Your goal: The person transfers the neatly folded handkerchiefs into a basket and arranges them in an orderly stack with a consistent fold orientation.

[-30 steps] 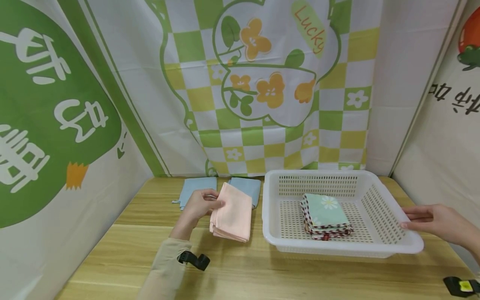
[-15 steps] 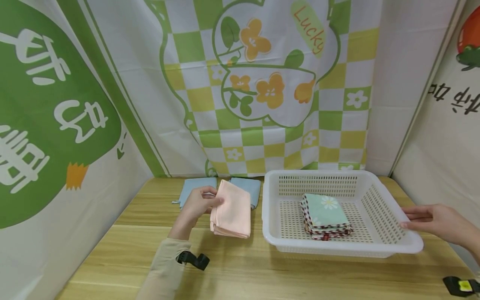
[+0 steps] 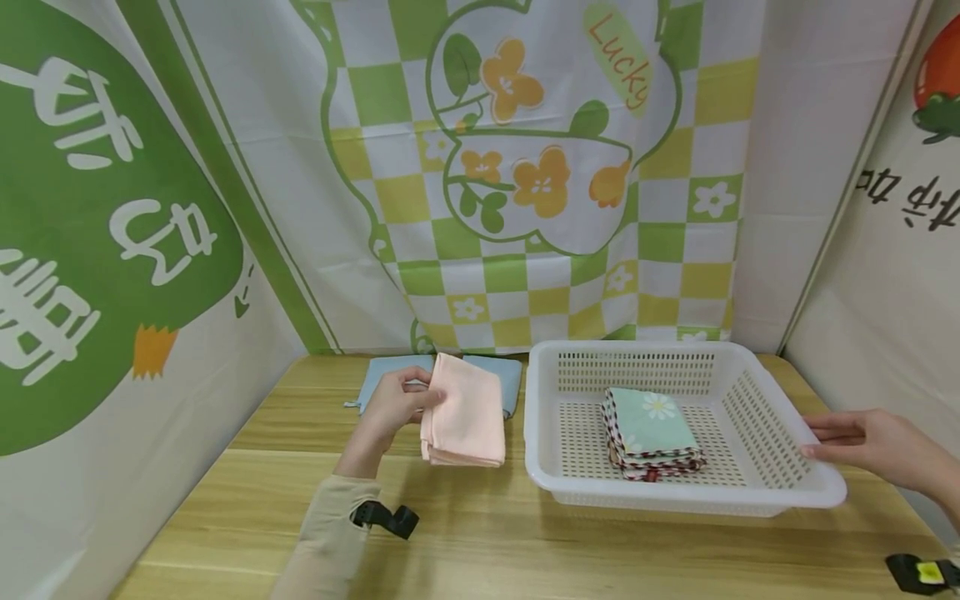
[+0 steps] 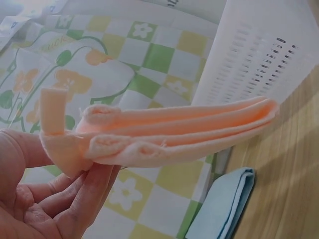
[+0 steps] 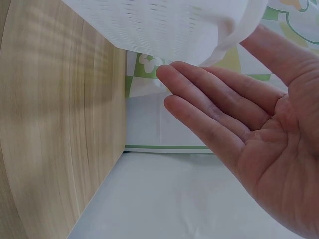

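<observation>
A folded peach towel [image 3: 467,417] is pinched at its left edge by my left hand [image 3: 393,404], held up over the table left of the basket. In the left wrist view the towel [image 4: 169,132] shows its layered folds, with a small loop near the thumb. My right hand [image 3: 873,442] is at the right rim of the white plastic basket [image 3: 660,492]. Its fingers [image 5: 209,122] are straight under the rim in the right wrist view, with the thumb at the rim's edge. Inside the basket lies a stack of folded cloths [image 3: 652,425], mint green with a daisy on top.
Two folded blue towels lie at the back of the wooden table [image 3: 480,542]: a left one [image 3: 382,375] and a right one [image 3: 506,379], both partly hidden by the left hand or the peach towel. A checkered curtain [image 3: 525,283] hangs right behind them.
My left hand has raised the peach towel slightly and tipped it, so its lower edge sits higher. The right hand and the basket have stayed in place.
</observation>
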Available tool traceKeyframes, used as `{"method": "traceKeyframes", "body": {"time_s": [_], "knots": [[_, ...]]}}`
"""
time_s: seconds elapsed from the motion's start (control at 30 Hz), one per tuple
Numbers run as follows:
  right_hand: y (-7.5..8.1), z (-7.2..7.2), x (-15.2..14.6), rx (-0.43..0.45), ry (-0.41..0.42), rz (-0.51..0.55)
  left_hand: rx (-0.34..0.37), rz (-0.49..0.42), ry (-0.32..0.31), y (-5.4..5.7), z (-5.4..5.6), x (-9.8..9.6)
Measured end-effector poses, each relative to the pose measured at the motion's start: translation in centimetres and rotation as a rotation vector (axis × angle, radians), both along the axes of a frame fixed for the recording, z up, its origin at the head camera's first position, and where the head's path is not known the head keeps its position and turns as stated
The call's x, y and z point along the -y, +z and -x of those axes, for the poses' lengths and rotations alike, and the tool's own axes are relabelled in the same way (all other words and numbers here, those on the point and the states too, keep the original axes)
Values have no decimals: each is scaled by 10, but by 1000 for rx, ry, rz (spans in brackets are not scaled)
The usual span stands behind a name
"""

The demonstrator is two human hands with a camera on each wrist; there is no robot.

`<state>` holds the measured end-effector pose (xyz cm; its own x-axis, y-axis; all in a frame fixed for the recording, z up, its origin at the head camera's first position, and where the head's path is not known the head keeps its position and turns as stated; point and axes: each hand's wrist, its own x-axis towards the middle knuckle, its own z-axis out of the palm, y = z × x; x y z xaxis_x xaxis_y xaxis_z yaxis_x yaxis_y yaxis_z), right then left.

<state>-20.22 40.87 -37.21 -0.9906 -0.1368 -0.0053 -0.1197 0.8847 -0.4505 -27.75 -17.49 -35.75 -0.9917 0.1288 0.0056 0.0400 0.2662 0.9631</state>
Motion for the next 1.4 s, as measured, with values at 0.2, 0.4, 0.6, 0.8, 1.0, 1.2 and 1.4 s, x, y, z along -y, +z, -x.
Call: {"method": "traceKeyframes", "body": {"time_s": [0.2,0.4,0.6,0.8,1.0,1.2,1.4], "knots": [[0,0,0,1,0,3,6,-1,-11,8,-2,-2],[0,1,1,-1,-3,1,14,4,-19,27,-13,-9],[0,1,1,-7,-5,-2,-7,12,-4,21,-5,-8],[1,2,2,-11,-10,-14,-27,9,-5,24,-5,-9],[1,2,2,-8,-12,-11,-44,-13,-17,29,-3,-11],[0,1,2,-13,-8,-4,-54,-5,-15,33,-3,-13],[0,1,1,-7,-7,-3,-48,8,4,38,-3,-16]]}}
